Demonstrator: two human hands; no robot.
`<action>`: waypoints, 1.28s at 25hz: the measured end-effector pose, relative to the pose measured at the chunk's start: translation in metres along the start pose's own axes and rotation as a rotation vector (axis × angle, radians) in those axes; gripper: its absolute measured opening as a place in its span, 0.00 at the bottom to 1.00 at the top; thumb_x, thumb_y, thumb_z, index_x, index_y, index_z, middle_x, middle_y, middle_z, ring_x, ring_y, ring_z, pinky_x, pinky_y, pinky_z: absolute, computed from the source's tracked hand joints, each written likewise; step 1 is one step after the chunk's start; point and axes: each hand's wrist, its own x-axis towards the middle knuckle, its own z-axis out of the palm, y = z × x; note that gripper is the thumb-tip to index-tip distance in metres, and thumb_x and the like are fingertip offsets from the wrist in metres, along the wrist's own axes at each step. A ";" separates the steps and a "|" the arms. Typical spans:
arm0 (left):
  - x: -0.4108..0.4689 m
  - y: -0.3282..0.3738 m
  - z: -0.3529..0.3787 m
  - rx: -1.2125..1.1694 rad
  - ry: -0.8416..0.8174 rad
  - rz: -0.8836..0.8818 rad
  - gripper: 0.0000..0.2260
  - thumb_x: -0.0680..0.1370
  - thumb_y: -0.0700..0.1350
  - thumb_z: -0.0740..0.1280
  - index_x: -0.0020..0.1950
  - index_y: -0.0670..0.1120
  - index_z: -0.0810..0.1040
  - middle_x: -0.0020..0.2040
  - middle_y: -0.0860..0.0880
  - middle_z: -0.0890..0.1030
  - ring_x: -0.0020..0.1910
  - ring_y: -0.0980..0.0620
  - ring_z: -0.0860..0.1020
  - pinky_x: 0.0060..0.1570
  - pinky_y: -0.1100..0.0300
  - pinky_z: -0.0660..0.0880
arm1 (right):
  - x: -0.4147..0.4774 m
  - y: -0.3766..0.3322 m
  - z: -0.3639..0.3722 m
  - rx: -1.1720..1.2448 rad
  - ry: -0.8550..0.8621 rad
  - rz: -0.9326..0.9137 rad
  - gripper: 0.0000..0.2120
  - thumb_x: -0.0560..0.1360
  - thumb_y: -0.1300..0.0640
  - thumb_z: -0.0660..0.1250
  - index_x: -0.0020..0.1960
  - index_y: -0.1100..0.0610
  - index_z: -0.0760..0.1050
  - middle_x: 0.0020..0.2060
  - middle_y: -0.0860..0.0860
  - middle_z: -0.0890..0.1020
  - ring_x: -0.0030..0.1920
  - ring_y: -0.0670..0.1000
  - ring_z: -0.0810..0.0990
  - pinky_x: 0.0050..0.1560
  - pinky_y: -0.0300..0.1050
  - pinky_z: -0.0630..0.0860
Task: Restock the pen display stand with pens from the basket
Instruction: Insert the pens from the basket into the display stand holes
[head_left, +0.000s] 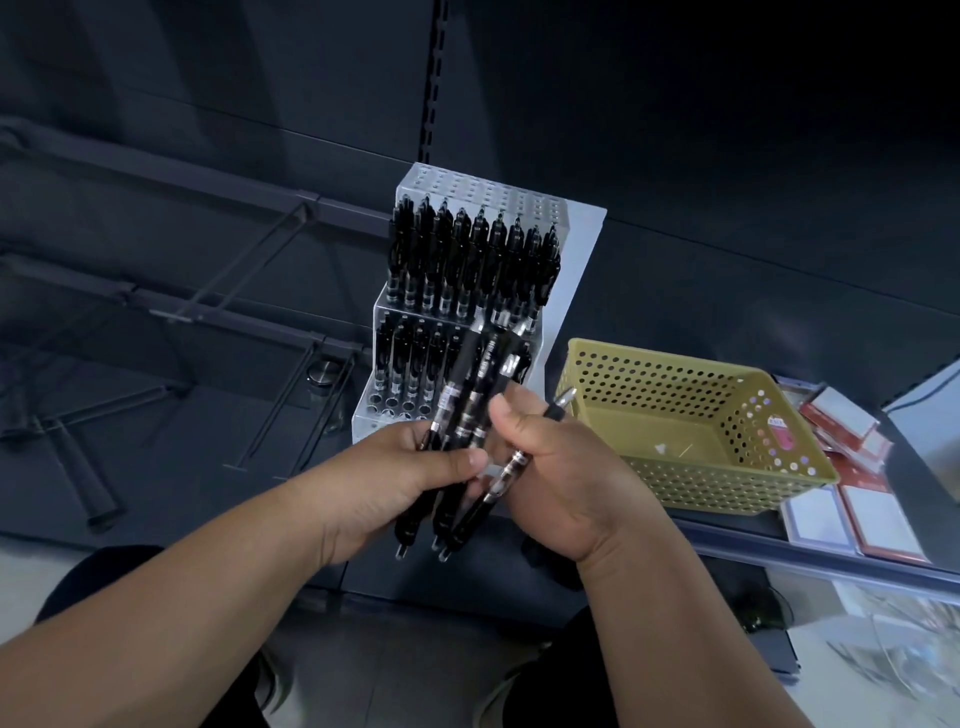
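left hand (395, 467) grips a bundle of black pens (467, 400), right hand (561, 467) curls round a single pen (511, 466), both before the clear display stand (467, 184); yellow basket (675, 359) sits just beside it.

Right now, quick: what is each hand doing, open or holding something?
Left hand: grips a bunch of black pens.
Right hand: grips a single black pen, thumb on the bunch.
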 end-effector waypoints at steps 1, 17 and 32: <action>0.001 0.000 -0.001 -0.053 0.051 -0.003 0.07 0.74 0.44 0.70 0.50 0.43 0.80 0.41 0.44 0.83 0.42 0.48 0.81 0.44 0.57 0.78 | 0.000 -0.002 -0.002 0.035 0.041 -0.023 0.23 0.75 0.55 0.69 0.69 0.58 0.70 0.61 0.58 0.79 0.56 0.56 0.80 0.44 0.51 0.79; 0.001 0.008 0.001 -0.430 0.298 -0.061 0.12 0.72 0.34 0.71 0.54 0.36 0.76 0.42 0.40 0.81 0.29 0.50 0.81 0.28 0.59 0.79 | -0.005 0.005 -0.018 0.168 0.345 -0.145 0.18 0.65 0.44 0.69 0.41 0.58 0.70 0.32 0.52 0.76 0.28 0.46 0.73 0.27 0.37 0.73; 0.007 0.005 -0.011 -0.332 0.572 0.070 0.13 0.71 0.32 0.72 0.52 0.40 0.74 0.38 0.43 0.82 0.31 0.51 0.82 0.32 0.58 0.80 | 0.002 0.030 -0.041 0.296 0.487 -0.078 0.07 0.78 0.52 0.65 0.51 0.55 0.74 0.44 0.50 0.80 0.44 0.47 0.79 0.46 0.44 0.74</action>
